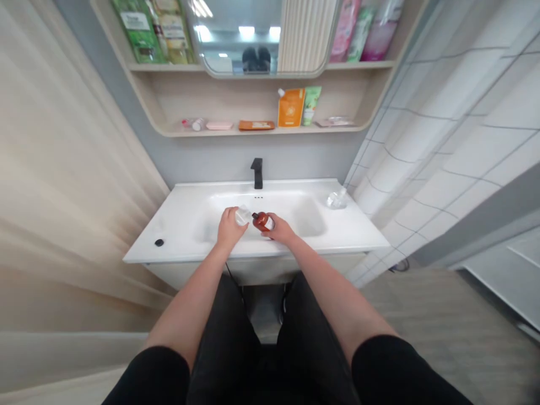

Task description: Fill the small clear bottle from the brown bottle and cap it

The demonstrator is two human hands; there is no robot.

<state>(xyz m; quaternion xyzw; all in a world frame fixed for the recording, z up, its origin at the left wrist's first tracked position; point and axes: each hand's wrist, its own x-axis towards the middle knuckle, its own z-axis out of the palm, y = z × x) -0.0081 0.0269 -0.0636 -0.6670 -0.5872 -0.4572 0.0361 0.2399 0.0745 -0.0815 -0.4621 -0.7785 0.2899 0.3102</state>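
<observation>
Over the front of the white sink basin (pixel 310 216), my left hand (pixel 228 229) is wrapped round a small translucent cup (pixel 243 215). Its mouth faces to the right. My right hand (pixel 280 229) grips a brown bottle (pixel 261 220) with a white label. That bottle is tilted, its dark neck pointing left at the cup and nearly touching it. Whether liquid is flowing between them is too small to tell. A round black cap (pixel 159 242) lies on the left of the counter.
A black faucet (pixel 257 173) rises behind the basin. A clear plastic bottle (pixel 337 198) is on the counter's right side. Above, a shelf (pixel 177 133) holds an orange pouch (pixel 291 107), a green tube (pixel 311 104) and small packs. A mirror (pixel 253 39) hangs over it. A curtain (pixel 63 197) borders the left.
</observation>
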